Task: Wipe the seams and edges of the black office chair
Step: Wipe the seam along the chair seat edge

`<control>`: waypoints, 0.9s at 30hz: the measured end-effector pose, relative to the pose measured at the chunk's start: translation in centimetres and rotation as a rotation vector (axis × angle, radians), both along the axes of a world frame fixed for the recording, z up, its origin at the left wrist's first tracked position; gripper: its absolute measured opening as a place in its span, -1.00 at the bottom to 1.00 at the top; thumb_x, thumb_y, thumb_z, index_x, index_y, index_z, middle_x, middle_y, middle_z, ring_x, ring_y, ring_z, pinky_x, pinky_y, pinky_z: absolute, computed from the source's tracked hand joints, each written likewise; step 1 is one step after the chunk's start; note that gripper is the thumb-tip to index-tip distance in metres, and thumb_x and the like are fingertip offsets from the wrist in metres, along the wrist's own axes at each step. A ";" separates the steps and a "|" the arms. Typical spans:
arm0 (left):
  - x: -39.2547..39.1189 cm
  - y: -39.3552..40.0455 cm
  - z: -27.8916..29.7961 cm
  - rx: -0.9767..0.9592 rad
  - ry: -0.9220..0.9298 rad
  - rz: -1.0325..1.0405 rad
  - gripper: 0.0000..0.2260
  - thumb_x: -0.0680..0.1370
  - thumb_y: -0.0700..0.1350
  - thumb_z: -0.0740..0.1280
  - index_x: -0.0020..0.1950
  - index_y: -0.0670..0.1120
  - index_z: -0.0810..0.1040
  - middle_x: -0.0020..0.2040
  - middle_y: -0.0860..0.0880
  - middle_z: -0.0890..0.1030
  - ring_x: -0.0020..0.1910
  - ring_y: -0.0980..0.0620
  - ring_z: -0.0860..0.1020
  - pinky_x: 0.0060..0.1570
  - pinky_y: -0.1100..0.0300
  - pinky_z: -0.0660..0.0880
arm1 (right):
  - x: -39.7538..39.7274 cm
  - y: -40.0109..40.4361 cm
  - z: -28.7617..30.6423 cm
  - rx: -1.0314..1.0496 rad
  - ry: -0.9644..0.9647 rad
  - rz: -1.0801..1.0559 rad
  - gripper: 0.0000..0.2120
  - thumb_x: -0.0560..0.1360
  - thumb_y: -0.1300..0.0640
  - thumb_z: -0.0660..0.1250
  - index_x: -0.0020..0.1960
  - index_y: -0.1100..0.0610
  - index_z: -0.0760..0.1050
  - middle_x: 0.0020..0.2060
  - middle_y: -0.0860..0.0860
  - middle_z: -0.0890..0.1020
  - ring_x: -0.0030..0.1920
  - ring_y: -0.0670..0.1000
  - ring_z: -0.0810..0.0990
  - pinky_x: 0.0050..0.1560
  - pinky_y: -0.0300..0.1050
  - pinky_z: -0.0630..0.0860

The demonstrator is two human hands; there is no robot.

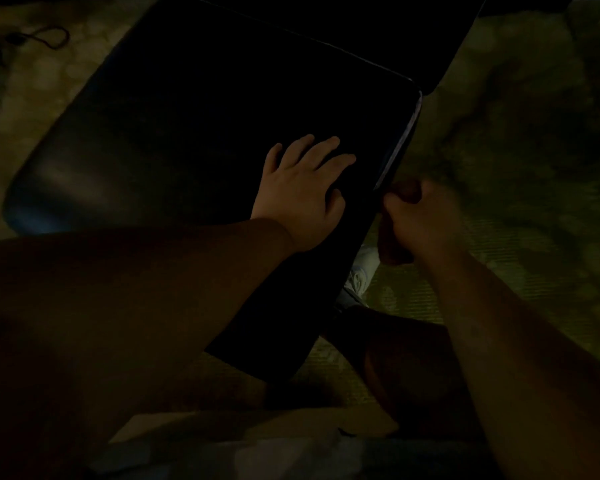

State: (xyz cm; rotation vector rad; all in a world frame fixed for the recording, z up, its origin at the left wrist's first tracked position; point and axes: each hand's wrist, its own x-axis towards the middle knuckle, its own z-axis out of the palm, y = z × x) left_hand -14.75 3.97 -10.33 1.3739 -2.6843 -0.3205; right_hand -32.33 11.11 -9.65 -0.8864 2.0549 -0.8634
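The black office chair fills the upper middle of the dim head view, its padded surface facing me. My left hand rests flat on that surface with fingers spread. My right hand is curled at the chair's right edge, fingers closed around something dark that I cannot make out. A pale cloth-like scrap shows just below that hand, beside the edge. A light strip runs along the edge seam above the right hand.
Greenish patterned floor surrounds the chair. A dark cord lies at the top left. A dark rounded object sits below the chair's lower corner, and a pale flat item lies at the bottom.
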 end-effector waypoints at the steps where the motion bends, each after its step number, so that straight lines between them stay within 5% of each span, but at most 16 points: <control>1: 0.0 0.0 0.0 0.003 0.000 -0.003 -0.49 0.58 0.12 0.08 0.56 0.17 0.29 0.61 0.06 0.23 0.60 -0.11 0.11 0.54 -0.23 -0.02 | 0.0 0.0 0.2 -0.021 -0.027 0.008 -0.91 0.51 0.03 0.38 -0.12 -0.02 0.48 -0.22 -0.10 0.53 -0.14 -0.04 0.57 -0.20 -0.17 0.48; 4: 0.0 -0.1 0.0 0.008 0.000 -0.006 -0.48 0.58 0.13 0.09 0.56 0.17 0.29 0.61 0.06 0.23 0.60 -0.10 0.11 0.55 -0.22 -0.03 | 0.3 -0.3 0.6 -0.049 -0.073 0.058 -0.91 0.51 0.03 0.39 -0.14 -0.07 0.51 -0.22 -0.14 0.56 -0.22 -0.19 0.53 -0.28 -0.26 0.43; 8: 0.1 0.0 0.0 -0.004 -0.005 -0.014 -0.49 0.58 0.12 0.08 0.56 0.16 0.29 0.61 0.06 0.24 0.60 -0.11 0.12 0.54 -0.22 -0.01 | 0.0 -0.2 0.0 0.006 0.036 -0.006 -0.84 0.51 0.03 0.37 -0.17 0.05 0.45 -0.25 -0.06 0.49 -0.15 0.00 0.54 -0.27 -0.18 0.38; 12: 0.2 0.1 0.2 0.004 -0.015 -0.021 -0.45 0.55 0.16 0.01 0.56 0.16 0.29 0.60 0.06 0.24 0.60 -0.11 0.12 0.54 -0.24 0.00 | 0.1 -0.2 0.6 -0.060 -0.060 0.055 -0.91 0.52 0.04 0.39 -0.09 -0.02 0.48 -0.26 -0.16 0.49 -0.29 -0.23 0.45 -0.46 -0.47 0.35; 17: 0.5 0.2 0.2 0.005 -0.014 -0.034 -0.45 0.55 0.15 0.01 0.56 0.16 0.30 0.60 0.06 0.25 0.59 -0.11 0.13 0.53 -0.25 0.01 | -0.1 0.0 -0.4 0.030 0.045 -0.004 -0.87 0.51 0.03 0.36 -0.06 0.08 0.48 -0.20 -0.04 0.51 -0.12 0.00 0.54 -0.23 -0.17 0.41; 22: 0.7 0.2 0.2 0.004 -0.022 -0.043 -0.45 0.56 0.16 0.00 0.56 0.16 0.29 0.61 0.05 0.24 0.60 -0.12 0.12 0.53 -0.27 0.01 | 0.0 -0.2 0.1 -0.022 -0.069 0.023 -0.91 0.51 0.03 0.38 -0.03 0.01 0.52 -0.20 -0.11 0.56 -0.19 -0.14 0.54 -0.25 -0.22 0.46; 27: 0.8 0.3 0.1 0.004 -0.017 -0.054 -0.46 0.56 0.14 0.02 0.56 0.15 0.30 0.60 0.05 0.24 0.60 -0.13 0.13 0.52 -0.28 0.02 | 0.0 0.2 -0.1 0.031 0.004 -0.019 -0.84 0.51 0.02 0.36 0.01 0.09 0.54 -0.11 0.02 0.58 -0.08 0.03 0.58 -0.07 -0.05 0.55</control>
